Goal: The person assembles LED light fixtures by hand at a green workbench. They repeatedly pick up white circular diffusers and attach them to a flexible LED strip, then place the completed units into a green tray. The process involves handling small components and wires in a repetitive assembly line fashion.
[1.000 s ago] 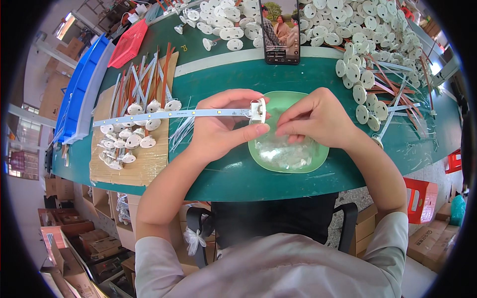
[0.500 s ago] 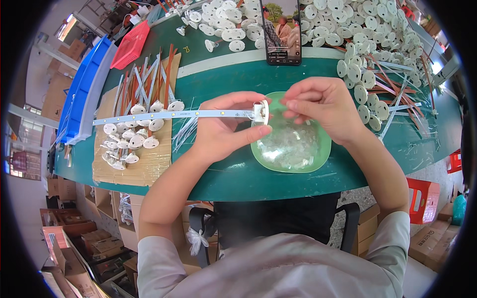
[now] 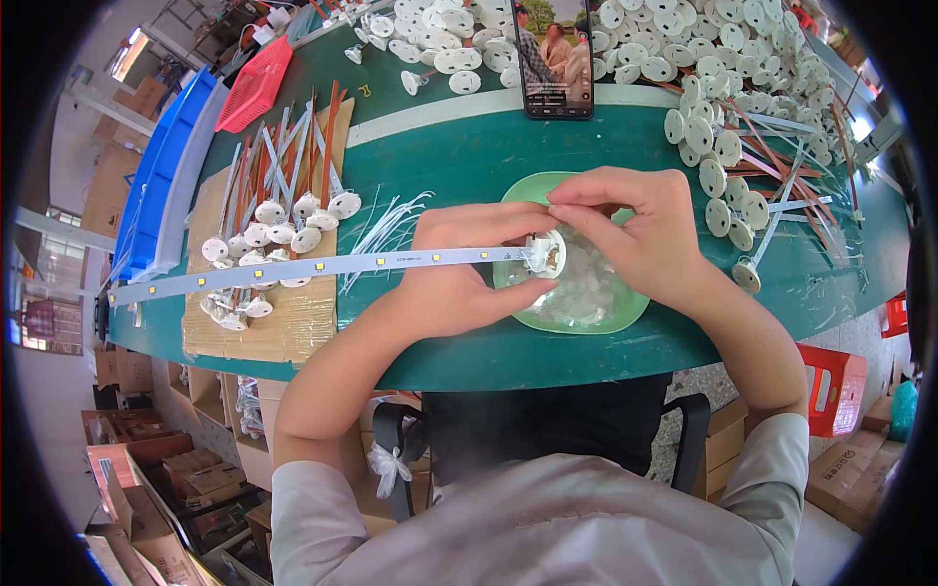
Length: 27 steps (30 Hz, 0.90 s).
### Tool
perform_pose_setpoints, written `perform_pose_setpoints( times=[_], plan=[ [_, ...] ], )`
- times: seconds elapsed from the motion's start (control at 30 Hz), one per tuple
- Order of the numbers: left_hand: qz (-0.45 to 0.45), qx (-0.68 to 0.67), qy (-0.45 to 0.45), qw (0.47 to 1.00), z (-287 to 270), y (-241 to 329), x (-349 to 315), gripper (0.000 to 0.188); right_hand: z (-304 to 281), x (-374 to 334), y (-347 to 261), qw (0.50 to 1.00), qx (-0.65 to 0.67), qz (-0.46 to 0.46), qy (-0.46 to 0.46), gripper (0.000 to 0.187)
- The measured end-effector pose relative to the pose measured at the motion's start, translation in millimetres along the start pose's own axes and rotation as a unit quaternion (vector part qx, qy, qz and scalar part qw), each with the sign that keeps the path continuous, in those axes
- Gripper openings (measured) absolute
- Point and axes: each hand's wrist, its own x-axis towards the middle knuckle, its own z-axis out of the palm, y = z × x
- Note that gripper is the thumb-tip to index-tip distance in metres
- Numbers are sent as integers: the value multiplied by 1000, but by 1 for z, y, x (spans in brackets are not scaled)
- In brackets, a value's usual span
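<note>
My left hand (image 3: 451, 291) is closed round the end of a long LED strip (image 3: 342, 265), which stretches out leftward over the cardboard. At that end sits a white round cap (image 3: 555, 254), between my left thumb and fingers. My right hand (image 3: 657, 232) pinches thumb to fingers at the cap's upper edge, against my left fingertips; whatever is in the pinch is too small or hidden to make out. Beneath both hands stands a light green bowl (image 3: 633, 311) with small clear plastic pieces (image 3: 584, 295) in it.
Capped strips lie on a cardboard sheet (image 3: 264, 342) at left, beside thin white ties (image 3: 376, 239). A phone (image 3: 557, 83) stands at the back. White round caps (image 3: 723, 49) are heaped back right. Blue bins (image 3: 161, 186) and a red basket (image 3: 256, 86) line the left.
The strip has come slightly down and rightward, its cap turning more toward me. My right hand has moved from beside the cap to touch its upper edge.
</note>
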Motion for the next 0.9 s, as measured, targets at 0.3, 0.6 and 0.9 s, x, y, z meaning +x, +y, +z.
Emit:
perform_pose_setpoints(
  times=[0.3, 0.6, 0.9],
  plan=[
    [7, 14, -15, 1000, -1, 0, -1, 43, -2, -1, -3, 995, 43, 84, -30, 13],
    [-3, 22, -13, 1000, 0, 3, 1, 37, -10, 6, 3, 994, -49, -28, -95, 13],
    [-1, 12, 1, 1000, 1, 3, -1, 37, -9, 6, -3, 991, 45, 80, -93, 13]
  ],
)
